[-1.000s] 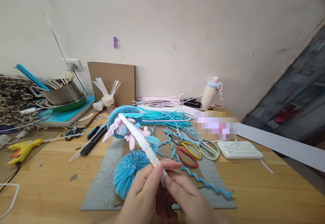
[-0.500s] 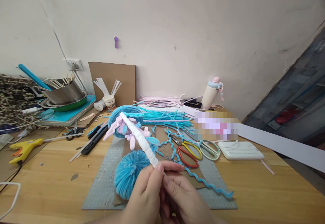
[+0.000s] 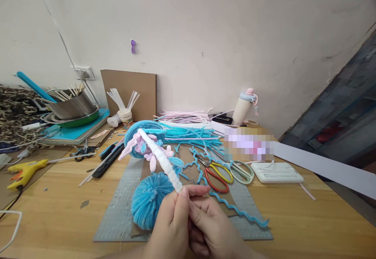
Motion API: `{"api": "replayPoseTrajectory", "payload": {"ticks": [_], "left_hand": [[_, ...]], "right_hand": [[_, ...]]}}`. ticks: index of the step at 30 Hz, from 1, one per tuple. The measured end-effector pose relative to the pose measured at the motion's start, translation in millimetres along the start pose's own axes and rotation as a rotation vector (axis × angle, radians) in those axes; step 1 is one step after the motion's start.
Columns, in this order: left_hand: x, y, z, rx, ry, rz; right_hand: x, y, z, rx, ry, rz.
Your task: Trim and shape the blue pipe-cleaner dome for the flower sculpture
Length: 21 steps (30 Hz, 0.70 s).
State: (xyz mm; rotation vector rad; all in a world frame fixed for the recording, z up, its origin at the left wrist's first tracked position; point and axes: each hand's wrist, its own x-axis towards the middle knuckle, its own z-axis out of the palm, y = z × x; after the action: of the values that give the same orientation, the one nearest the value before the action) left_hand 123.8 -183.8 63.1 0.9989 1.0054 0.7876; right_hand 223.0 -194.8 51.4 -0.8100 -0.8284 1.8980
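Note:
A stem wrapped in white slants up and away to the left from my hands. Pink and blue fuzzy petals and leaves surround its upper part, with a blue fuzzy coil behind them. My left hand pinches the stem near its lower end between thumb and fingers. My right hand meets it there, its fingers closed around the lowest part, which the fingers hide. Left of my hands, a blue fuzzy ball rests on brown card over a grey cutting mat.
Red-and-yellow-handled scissors, green-handled scissors and a wavy blue pipe cleaner lie right. A white power bank is farther right. Behind are bundled pipe cleaners and a bottle. A yellow glue gun lies left.
The whole view has shifted slightly. My hands keep their hold on the white-wrapped stem, with only a slight shift of the right fingers.

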Motion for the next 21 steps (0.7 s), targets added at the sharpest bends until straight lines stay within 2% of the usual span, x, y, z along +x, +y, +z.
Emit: {"api": "replayPoseTrajectory", "payload": {"ticks": [7, 10, 13, 17, 19, 21], "left_hand": [[-4.2, 2.4, 1.8, 0.0, 0.049, 0.02], [-2.3, 4.5, 1.9, 0.02, 0.022, 0.013], [4.1, 8.6, -0.7, 0.041, -0.004, 0.067], [9.7, 19.0, -10.6, 0.02, -0.08, 0.054], [5.4, 22.9, -20.1, 0.105, -0.107, 0.129], [-2.8, 23.2, -34.4, 0.289, -0.054, 0.35]], "right_hand": [[2.1, -3.0, 3.2, -0.005, -0.005, 0.012], [3.3, -2.0, 1.7, -0.024, -0.007, -0.01], [5.9, -0.7, 0.6, -0.116, 0.04, -0.073], [11.3, -2.6, 0.4, -0.176, 0.07, -0.159], [14.3, -6.5, -0.4, -0.149, 0.045, -0.178], [17.3, -13.2, -1.5, -0.113, 0.032, -0.189]]}}
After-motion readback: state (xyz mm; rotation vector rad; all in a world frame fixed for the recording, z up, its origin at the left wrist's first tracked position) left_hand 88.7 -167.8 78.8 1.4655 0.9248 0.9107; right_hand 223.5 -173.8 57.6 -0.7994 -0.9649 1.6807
